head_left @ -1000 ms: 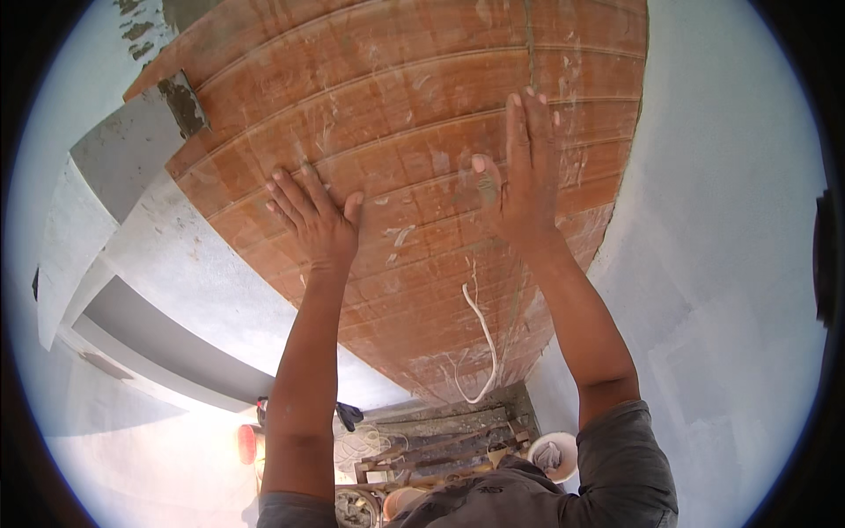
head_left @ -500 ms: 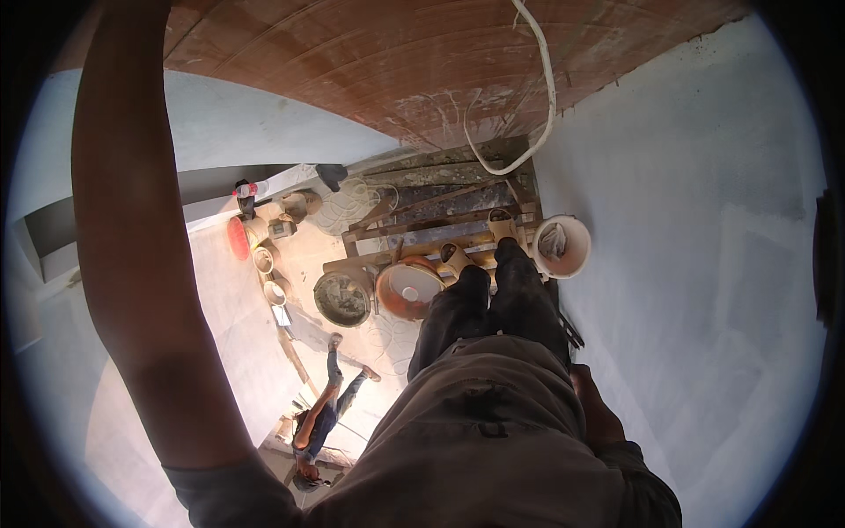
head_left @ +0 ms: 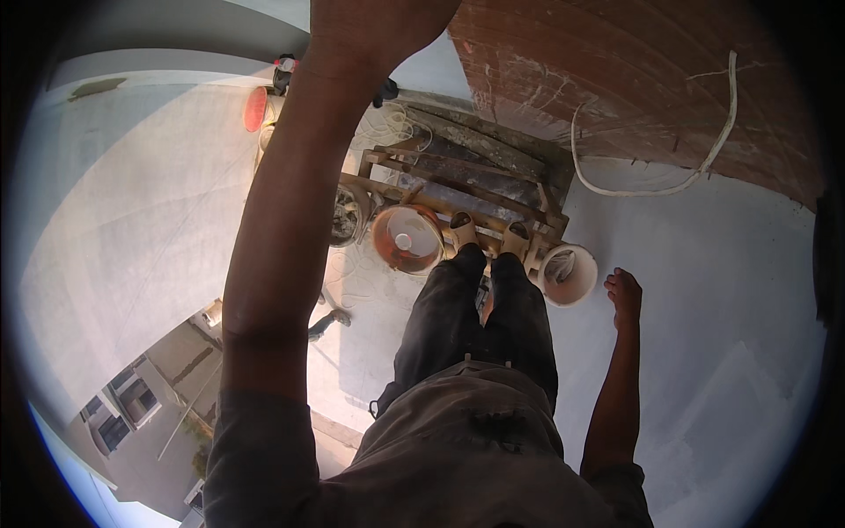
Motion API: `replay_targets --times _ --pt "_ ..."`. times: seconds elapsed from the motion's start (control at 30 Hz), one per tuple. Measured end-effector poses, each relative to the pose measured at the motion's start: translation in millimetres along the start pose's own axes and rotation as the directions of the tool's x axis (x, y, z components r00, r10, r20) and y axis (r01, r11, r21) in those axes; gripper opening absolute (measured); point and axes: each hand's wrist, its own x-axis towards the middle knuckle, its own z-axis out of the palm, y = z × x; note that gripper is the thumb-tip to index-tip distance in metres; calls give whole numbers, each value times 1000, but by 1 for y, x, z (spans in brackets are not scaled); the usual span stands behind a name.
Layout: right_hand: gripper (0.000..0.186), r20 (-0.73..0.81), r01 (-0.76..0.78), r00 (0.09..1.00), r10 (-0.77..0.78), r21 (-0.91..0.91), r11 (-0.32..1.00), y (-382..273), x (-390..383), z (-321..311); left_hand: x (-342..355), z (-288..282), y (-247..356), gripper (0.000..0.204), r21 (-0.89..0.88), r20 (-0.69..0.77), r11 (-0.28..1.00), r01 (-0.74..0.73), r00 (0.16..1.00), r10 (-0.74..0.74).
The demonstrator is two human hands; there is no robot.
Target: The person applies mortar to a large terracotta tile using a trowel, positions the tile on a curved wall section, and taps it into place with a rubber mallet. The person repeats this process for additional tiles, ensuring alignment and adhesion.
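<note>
A: What's changed?

B: Nearest the lens, the L hand (head_left: pixel 378 26) is up, fingers cut off by the top edge; can't tell if they're spread or gripping. A sec ago both palms lay on the reddish-brown panel (head_left: pixel 546 70). R hand (head_left: pixel 623 295), its arm tucked by the body half a sec ago, is now out to the side, fingers half curled, beside the pale wall (head_left: pixel 704 326); contact unclear.

A: Any lettering?

B: Dark patch on the shirt (head_left: pixel 502 427), betw. the forearms; can't tell if it's print.

A: And the panel?

B: Right of the L hand, beyond the R hand, w/ a white cable (head_left: pixel 732 92) looping off it.

A: Farther off?

B: White bucket (head_left: pixel 576 290) just left of the R hand; betw. the hands, an orange tub (head_left: pixel 383 242) and wooden stand (head_left: pixel 466 185). Co-worker, fully seen half a sec ago, is mostly hidden by the L forearm, a foot (head_left: pixel 339 317) showing. Farthest, past that forearm: a bldg. w/ windows (head_left: pixel 136 400).
</note>
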Motion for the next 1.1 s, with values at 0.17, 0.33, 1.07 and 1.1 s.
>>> replay_targets --times 0.17,0.33,1.07,1.1 --pt "39 245 79 969 4 -331 940 -20 58 56 -365 -43 -61 73 166 373 275 947 198 -907" --pt "44 463 -130 811 357 -454 882 3 79 164 -651 -72 -33 57 22 449 -593 805 -538 -714" --pt "26 976 821 127 175 -5 -571 173 239 745 -884 25 35 35 -338 100 -691 639 -705 -702" --pt "25 976 834 138 166 -24 -551 176 240 749 -884 26 39 35 -360 98 -691 627 -711 -696"
